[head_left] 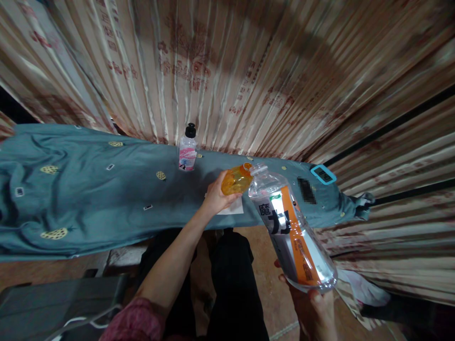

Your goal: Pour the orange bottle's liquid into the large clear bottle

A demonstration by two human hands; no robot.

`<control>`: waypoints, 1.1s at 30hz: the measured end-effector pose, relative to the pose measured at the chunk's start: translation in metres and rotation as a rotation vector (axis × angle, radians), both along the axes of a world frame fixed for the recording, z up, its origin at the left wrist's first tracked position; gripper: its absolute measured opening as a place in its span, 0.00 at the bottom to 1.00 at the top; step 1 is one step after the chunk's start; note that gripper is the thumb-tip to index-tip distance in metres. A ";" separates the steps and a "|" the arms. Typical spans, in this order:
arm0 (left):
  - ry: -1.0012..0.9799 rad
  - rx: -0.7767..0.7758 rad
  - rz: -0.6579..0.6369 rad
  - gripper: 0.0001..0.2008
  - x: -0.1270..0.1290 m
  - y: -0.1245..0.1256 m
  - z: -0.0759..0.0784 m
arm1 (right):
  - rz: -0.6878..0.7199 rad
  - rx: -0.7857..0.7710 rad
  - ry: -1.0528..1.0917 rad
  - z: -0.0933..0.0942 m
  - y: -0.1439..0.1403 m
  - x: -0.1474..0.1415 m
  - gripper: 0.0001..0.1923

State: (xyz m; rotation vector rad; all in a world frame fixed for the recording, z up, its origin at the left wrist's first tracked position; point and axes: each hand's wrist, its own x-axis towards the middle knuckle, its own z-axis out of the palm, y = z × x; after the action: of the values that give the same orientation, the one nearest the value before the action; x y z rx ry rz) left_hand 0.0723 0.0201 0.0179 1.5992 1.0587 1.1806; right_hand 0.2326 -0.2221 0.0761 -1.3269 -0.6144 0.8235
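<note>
My left hand is closed around a small amber-orange bottle, tilted with its mouth to the right. Gripped near its base by my right hand, a large clear bottle with an orange and silver label leans up and left. The mouths of the two bottles meet or nearly meet; whether they touch I cannot tell. Beneath my left hand, a white paper lies on the green cloth. Further back stands a clear bottle with a pink label and black cap.
A green cloth with pineapple prints covers the long narrow surface. At its right end sits a blue-framed digital clock, near a blurred-out dark object. Pleated patterned curtains hang behind. A grey case is at lower left.
</note>
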 end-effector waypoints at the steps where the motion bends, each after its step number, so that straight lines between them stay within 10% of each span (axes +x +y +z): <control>1: 0.006 -0.001 0.002 0.37 0.000 0.000 0.000 | 0.000 -0.003 0.000 0.000 0.000 0.000 0.51; 33: 0.013 -0.023 0.002 0.36 0.000 -0.001 0.003 | 0.016 0.003 0.007 0.003 0.002 0.000 0.49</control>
State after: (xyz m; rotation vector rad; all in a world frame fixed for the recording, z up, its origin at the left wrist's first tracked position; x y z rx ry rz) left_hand 0.0721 0.0194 0.0213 1.5903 1.0787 1.1565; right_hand 0.2323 -0.2203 0.0787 -1.3172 -0.6210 0.8395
